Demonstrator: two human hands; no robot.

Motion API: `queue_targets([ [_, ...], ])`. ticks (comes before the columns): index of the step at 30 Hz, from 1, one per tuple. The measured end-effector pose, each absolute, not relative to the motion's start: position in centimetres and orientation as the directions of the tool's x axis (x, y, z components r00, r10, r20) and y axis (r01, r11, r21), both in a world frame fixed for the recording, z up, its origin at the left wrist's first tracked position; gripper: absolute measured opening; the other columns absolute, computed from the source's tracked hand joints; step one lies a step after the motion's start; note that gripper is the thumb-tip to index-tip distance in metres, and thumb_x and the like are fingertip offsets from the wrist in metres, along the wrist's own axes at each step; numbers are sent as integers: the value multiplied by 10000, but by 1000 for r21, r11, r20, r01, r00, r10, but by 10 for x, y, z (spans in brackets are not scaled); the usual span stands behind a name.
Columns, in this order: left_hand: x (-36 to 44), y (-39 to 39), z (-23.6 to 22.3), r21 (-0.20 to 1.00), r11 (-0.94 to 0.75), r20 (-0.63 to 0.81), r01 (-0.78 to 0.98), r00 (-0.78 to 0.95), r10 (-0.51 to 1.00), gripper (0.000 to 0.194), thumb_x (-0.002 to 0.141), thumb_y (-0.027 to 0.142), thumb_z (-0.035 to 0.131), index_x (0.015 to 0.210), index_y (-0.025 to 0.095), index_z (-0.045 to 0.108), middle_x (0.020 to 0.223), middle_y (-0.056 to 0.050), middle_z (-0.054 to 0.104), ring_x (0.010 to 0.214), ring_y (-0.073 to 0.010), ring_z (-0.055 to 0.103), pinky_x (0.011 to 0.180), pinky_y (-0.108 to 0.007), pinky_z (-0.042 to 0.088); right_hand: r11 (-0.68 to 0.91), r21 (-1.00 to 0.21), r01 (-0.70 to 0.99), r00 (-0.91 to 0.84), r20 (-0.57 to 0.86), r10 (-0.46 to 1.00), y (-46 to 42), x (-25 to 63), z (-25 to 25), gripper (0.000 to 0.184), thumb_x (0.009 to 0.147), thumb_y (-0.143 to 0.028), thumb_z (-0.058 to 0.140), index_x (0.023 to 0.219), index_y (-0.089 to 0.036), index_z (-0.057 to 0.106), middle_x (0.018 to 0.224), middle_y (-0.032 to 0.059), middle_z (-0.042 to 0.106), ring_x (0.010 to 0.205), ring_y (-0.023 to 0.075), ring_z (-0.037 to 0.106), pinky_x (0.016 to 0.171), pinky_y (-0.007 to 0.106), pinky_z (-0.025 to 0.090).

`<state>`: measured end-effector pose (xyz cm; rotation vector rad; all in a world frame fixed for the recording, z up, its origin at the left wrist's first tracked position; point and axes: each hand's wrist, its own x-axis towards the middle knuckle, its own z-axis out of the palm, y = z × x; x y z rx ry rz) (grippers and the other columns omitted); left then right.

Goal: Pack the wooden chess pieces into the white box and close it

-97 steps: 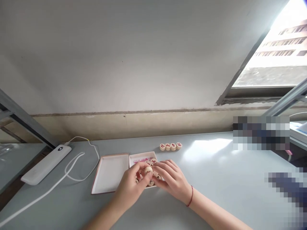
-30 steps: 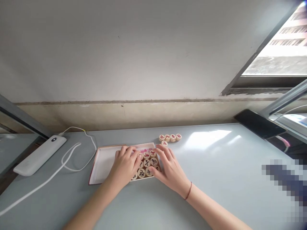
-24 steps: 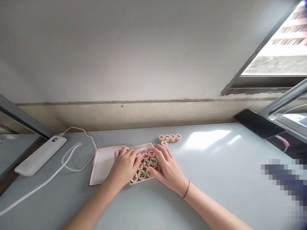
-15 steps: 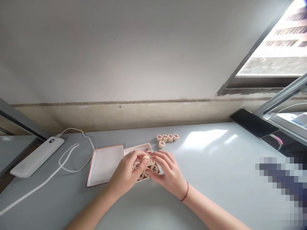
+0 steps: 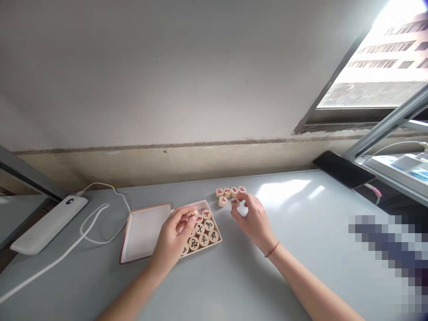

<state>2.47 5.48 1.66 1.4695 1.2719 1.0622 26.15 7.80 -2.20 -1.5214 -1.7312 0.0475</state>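
Observation:
My left hand [image 5: 177, 232] pinches a round wooden Chinese chess piece [image 5: 191, 215] above the left part of an open box [image 5: 216, 240]. Several more pieces lie in that box in rows, marked in black and red. Off to the right, my right hand [image 5: 253, 218] grips another chess piece [image 5: 235, 203] between thumb and fingers, beside a red-marked piece [image 5: 223, 201] on the table. Just behind stands a short row of red-marked pieces [image 5: 227, 191], partly stacked. The box's lid [image 5: 145, 232] lies open at its left, white inside. My left hand hides part of the box.
A white oblong device [image 5: 42, 225] with a cable [image 5: 63, 256] lies on the left of the grey table [image 5: 217, 285]. At the back right, a dark phone-like slab [image 5: 347, 169] leans by a metal post [image 5: 377, 127]. The wall rises behind the table.
My right hand has moved from the box rightward to the pieces on the table, now carrying a piece. My left hand has stayed over the box with a piece; more of the box shows.

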Motion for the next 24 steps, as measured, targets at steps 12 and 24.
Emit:
queue_targets([
  [12, 31, 41, 19, 497, -654, 499, 570, 429, 753, 286, 929, 268, 525, 1214, 255, 533, 1012, -38, 642, 938, -180, 631, 829, -306, 537, 560, -598, 574, -200, 561, 804, 40, 218, 9, 204, 861, -315, 582, 1027, -211, 525, 866, 47, 633, 762, 176, 577, 677, 297, 493],
  [24, 11, 64, 22, 217, -460, 439, 861, 335, 834, 289, 940, 355, 453, 1128, 191, 597, 890, -83, 643, 883, -253, 608, 808, -388, 495, 317, -487, 814, 5, 552, 834, 64, 252, 0, 171, 819, -232, 507, 955, -208, 608, 879, 49, 703, 778, 196, 647, 689, 309, 493],
])
